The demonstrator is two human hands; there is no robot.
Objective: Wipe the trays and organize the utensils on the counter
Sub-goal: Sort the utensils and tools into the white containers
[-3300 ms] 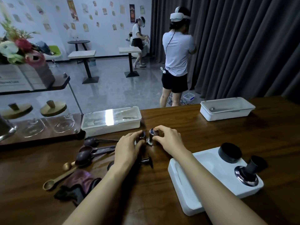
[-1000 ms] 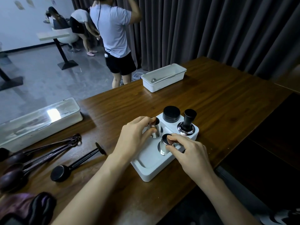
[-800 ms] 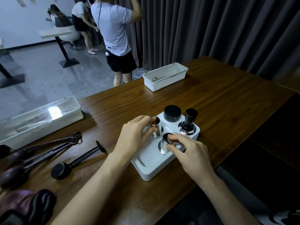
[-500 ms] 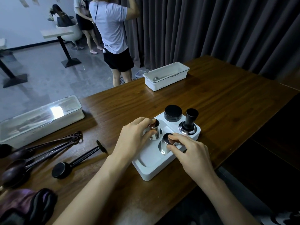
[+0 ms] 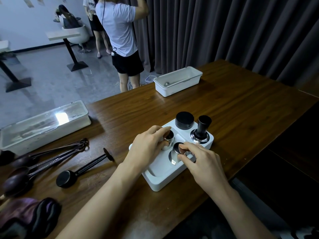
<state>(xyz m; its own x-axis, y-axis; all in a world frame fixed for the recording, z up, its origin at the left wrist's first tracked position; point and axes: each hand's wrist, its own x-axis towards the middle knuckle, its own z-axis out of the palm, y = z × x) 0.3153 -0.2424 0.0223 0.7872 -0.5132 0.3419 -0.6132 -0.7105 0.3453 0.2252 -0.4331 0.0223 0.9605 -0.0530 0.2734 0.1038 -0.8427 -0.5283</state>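
View from a head camera, looking down at a dark wooden table (image 5: pixel 241 109). A white tray (image 5: pixel 164 178) with moulded recesses sits near the table's right-hand edge. At its far end stand a black round puck (image 5: pixel 184 120) and, just beside it, a black-handled tamper (image 5: pixel 201 131) on a shiny base.

Both hands work over the middle of the tray. The left hand (image 5: pixel 148 145) has its grip curled round a small steel cup (image 5: pixel 168 140), which stands upright. The right hand (image 5: pixel 203 163) pinches the rim of a second steel cup (image 5: pixel 176 153) between thumb and fingertips; this cup tilts a little toward the camera. The two cups are almost touching. Whether either is fully seated in a recess is hidden by the fingers.

To the left lie dark spoons (image 5: pixel 43 163), a black scoop (image 5: pixel 81 169) and a crumpled purple cloth (image 5: pixel 25 214). Farther off are a lidded white box (image 5: pixel 43 125) and an open white bin (image 5: pixel 177 83).

Likely risks: the tilted cup could topple if let go before it sits flat. The right hand could bump the tamper as it lifts away. A push on the tray could slide it toward the table edge.
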